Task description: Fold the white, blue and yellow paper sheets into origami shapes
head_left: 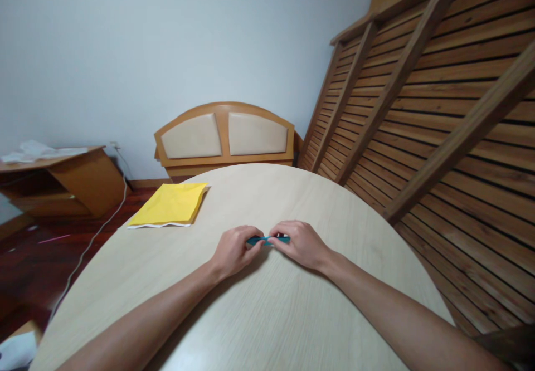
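Yellow paper [169,205] lies at the table's [267,315] left edge; at centre, left hand [232,250] and right hand [301,243] pinch a folded teal strip [267,240], seemingly mid-crease; next, firm pressure along the fold.

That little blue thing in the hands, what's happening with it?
A person sits at a round wooden table and presses a small teal folded paper strip flat on it. The left hand pinches one end and the right hand pinches the other, fingers meeting in the middle. A stack of yellow paper lies apart, farther back on the left side of the table, untouched.
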Motion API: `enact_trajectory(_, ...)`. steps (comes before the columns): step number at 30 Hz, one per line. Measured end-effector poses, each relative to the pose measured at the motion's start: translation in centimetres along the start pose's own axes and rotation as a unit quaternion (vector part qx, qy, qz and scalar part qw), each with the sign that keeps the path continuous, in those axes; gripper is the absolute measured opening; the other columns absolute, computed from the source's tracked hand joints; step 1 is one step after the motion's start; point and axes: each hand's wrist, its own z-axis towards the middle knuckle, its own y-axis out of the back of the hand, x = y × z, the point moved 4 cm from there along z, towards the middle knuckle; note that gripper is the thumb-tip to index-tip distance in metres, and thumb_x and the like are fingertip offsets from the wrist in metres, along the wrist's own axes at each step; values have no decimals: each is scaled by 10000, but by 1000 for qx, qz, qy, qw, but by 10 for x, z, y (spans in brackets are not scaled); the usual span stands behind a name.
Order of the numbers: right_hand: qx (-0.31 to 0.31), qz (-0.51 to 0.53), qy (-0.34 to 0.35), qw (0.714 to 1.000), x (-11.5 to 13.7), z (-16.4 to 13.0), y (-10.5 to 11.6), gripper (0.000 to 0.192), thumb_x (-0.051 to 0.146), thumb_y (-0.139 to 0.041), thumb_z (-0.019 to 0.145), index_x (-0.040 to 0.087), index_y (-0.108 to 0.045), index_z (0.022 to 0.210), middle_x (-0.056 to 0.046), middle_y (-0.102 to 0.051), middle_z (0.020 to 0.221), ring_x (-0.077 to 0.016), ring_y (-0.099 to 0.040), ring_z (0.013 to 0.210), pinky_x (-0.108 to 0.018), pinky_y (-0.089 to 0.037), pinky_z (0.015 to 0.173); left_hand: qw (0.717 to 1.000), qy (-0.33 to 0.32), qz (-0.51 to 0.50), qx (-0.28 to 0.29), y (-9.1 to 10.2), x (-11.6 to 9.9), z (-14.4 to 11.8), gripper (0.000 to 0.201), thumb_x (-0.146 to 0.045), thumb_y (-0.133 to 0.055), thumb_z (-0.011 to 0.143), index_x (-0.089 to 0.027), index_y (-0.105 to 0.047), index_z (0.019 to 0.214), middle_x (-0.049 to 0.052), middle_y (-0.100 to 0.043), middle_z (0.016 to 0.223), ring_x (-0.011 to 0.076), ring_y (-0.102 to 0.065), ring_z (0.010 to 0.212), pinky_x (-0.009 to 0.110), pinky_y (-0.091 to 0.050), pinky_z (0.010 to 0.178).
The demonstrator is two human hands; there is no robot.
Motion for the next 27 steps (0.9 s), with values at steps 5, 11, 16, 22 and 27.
enact_trajectory(5, 3, 11, -8, 1000, -8, 1, 6, 162, 265, -585, 946, 227, -735, 990, -29, -754, 973, -177, -676, 889, -282, -460, 801, 999, 41, -24, -8, -2, 7, 1, 254, -353, -527, 948, -187, -718, 970, 54, -744, 878, 160, -635, 705, 260, -472, 668)
enact_trajectory(11, -1, 18, -25, 1000, -20, 1, 12, 183, 243, -571, 941, 226, -740, 1008, -34, -761, 996, -185, -686, 918, -304, -476, 841, 991, 92, -102, -7, -4, 19, 4, 216, -267, -539, 915, -170, -714, 996, 48, -738, 861, 146, -610, 654, 260, -484, 656)
enact_trajectory(16, -7, 42, -51, 998, -29, 1, 15, 172, 232, -579, 914, 210, -718, 1013, -45, -749, 988, -186, -673, 891, -304, -480, 802, 985, 115, -124, -42, -1, 28, 4, 199, -294, -577, 895, -149, -697, 960, 58, -728, 815, 165, -625, 668, 290, -496, 673)
enact_trajectory(22, -16, 46, -39, 998, -31, -2, 21, 132, 229, -583, 907, 206, -701, 961, -25, -727, 916, -163, -642, 824, -284, -461, 764, 981, 119, -135, -66, -1, 34, 5, 197, -295, -557, 908, -156, -677, 978, 59, -733, 860, 180, -652, 737, 307, -512, 726)
enact_trajectory(27, -7, 35, -22, 999, -30, -3, 23, 148, 232, -579, 913, 213, -698, 999, -23, -722, 934, -164, -639, 828, -283, -457, 774, 981, 107, -142, -72, 0, 35, 5, 176, -266, -552, 899, -169, -673, 984, 52, -737, 908, 191, -663, 816, 321, -509, 784)
